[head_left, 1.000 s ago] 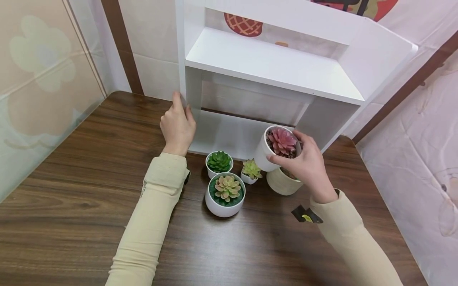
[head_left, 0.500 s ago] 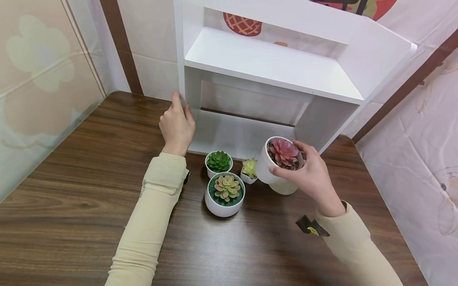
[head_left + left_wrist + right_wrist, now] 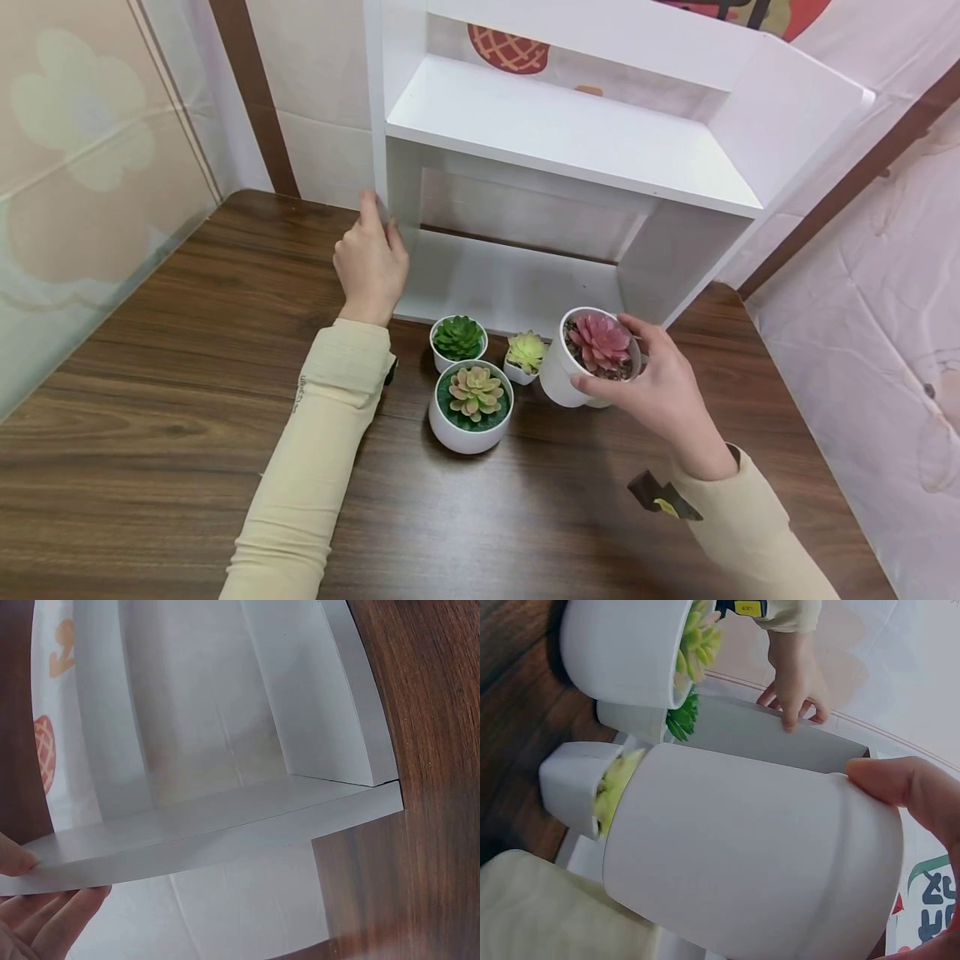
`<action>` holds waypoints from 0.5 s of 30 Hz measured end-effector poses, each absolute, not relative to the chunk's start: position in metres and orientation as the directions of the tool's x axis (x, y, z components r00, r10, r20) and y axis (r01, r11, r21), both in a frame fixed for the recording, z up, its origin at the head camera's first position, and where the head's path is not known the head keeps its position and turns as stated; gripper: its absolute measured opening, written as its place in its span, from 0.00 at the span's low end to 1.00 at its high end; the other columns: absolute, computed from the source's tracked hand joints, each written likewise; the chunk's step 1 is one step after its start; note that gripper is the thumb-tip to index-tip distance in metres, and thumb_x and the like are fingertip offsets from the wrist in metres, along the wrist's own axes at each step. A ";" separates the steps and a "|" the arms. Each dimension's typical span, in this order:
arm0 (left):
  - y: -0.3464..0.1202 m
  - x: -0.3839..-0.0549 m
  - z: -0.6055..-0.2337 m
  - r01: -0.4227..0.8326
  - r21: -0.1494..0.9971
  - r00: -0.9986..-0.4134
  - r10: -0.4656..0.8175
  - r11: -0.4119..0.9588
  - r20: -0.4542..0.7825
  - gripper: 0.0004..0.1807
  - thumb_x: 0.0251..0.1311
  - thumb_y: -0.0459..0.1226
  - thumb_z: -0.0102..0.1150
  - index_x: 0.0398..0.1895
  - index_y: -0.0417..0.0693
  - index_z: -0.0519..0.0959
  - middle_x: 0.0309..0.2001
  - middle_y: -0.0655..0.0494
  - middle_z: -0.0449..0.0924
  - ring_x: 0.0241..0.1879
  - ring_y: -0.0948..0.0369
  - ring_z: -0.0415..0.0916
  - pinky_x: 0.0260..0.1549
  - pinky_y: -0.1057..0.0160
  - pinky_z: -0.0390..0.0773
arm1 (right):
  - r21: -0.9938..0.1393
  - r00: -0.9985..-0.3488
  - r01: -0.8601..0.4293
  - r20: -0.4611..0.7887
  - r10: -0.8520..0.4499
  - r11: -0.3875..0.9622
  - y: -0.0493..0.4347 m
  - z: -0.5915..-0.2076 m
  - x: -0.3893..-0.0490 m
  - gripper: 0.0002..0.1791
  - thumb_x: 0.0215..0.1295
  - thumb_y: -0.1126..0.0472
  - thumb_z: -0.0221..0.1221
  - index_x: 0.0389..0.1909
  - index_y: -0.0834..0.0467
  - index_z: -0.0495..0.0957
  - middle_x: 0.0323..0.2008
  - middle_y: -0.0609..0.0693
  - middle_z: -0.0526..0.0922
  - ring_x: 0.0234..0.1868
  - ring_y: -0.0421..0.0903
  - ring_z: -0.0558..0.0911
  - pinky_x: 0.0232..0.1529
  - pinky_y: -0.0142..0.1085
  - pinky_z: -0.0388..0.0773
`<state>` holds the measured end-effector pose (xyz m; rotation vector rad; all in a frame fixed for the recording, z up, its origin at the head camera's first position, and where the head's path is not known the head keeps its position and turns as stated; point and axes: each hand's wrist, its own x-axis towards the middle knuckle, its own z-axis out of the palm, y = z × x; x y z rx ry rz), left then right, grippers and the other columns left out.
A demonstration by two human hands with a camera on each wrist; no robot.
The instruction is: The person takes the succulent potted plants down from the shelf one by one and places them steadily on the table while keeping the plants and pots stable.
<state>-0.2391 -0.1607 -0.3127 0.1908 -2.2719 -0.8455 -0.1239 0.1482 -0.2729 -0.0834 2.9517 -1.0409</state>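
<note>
My right hand [image 3: 667, 392] grips the rim of a white pot [image 3: 558, 379] with a pink succulent [image 3: 600, 342] in it, thumb on the near side. The pot hangs tilted over a cream pot [image 3: 547, 915], which it mostly hides in the head view. Far left, my left hand [image 3: 371, 271] holds the side panel of a white shelf [image 3: 210, 847], thumb on one face and fingers on the other. Between the hands stand a dark green succulent [image 3: 459, 338], a pale rosette succulent [image 3: 476, 394] in a round white pot and a small yellow-green succulent [image 3: 527, 352].
The shelf unit has a middle board [image 3: 562, 133] and a low bottom board [image 3: 517, 287] just behind the pots. It stands on a dark wooden table [image 3: 187, 400]. Printed fabric [image 3: 885, 283] hangs along the sides and back.
My right hand has brought the pink succulent's pot down and toward me, and slightly right, now covering most of the cream pot. The left hand and the other plants have stayed put.
</note>
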 end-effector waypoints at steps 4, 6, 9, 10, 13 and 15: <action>-0.160 -0.239 -0.313 0.101 0.618 -0.748 -0.350 0.780 0.564 0.17 0.69 0.36 0.49 0.56 0.37 0.66 0.40 0.31 0.82 0.36 0.33 0.80 0.32 0.38 0.74 | -0.642 -0.996 -0.093 0.048 -0.081 0.761 0.152 -0.283 -0.120 0.49 0.41 0.49 0.75 0.67 0.57 0.65 0.58 0.57 0.72 0.58 0.54 0.73 0.58 0.52 0.67; -0.160 -0.239 -0.314 0.099 0.619 -0.750 -0.350 0.779 0.561 0.17 0.69 0.36 0.49 0.56 0.37 0.66 0.41 0.31 0.82 0.36 0.33 0.80 0.32 0.38 0.74 | -0.640 -0.993 -0.120 0.077 -0.092 0.759 0.153 -0.287 -0.117 0.48 0.40 0.50 0.76 0.65 0.56 0.66 0.56 0.56 0.73 0.57 0.53 0.74 0.57 0.51 0.67; -0.160 -0.240 -0.314 0.096 0.620 -0.755 -0.350 0.778 0.555 0.17 0.69 0.36 0.48 0.56 0.37 0.66 0.41 0.31 0.82 0.36 0.33 0.80 0.33 0.38 0.74 | -0.636 -0.990 -0.138 0.100 -0.097 0.759 0.154 -0.291 -0.113 0.48 0.40 0.50 0.77 0.65 0.57 0.67 0.56 0.55 0.74 0.56 0.53 0.74 0.56 0.51 0.68; -0.160 -0.240 -0.314 0.094 0.620 -0.757 -0.349 0.779 0.553 0.17 0.69 0.36 0.48 0.57 0.37 0.66 0.42 0.31 0.81 0.37 0.33 0.80 0.33 0.38 0.74 | -0.636 -0.990 -0.139 0.102 -0.096 0.759 0.154 -0.292 -0.111 0.49 0.39 0.50 0.77 0.65 0.58 0.67 0.56 0.56 0.73 0.56 0.53 0.74 0.56 0.51 0.68; -0.161 -0.240 -0.314 0.090 0.620 -0.760 -0.349 0.780 0.549 0.18 0.69 0.36 0.47 0.57 0.37 0.65 0.43 0.31 0.81 0.38 0.33 0.80 0.34 0.38 0.75 | -0.639 -0.988 -0.153 0.110 -0.108 0.754 0.154 -0.295 -0.108 0.49 0.39 0.51 0.77 0.64 0.59 0.67 0.57 0.56 0.73 0.56 0.54 0.75 0.57 0.51 0.68; -0.161 -0.240 -0.314 0.087 0.619 -0.760 -0.349 0.781 0.548 0.18 0.69 0.36 0.47 0.58 0.37 0.65 0.43 0.31 0.81 0.38 0.33 0.80 0.34 0.38 0.75 | -0.635 -0.985 -0.172 0.122 -0.122 0.753 0.154 -0.298 -0.107 0.48 0.38 0.52 0.77 0.64 0.60 0.67 0.57 0.57 0.73 0.56 0.54 0.75 0.57 0.51 0.68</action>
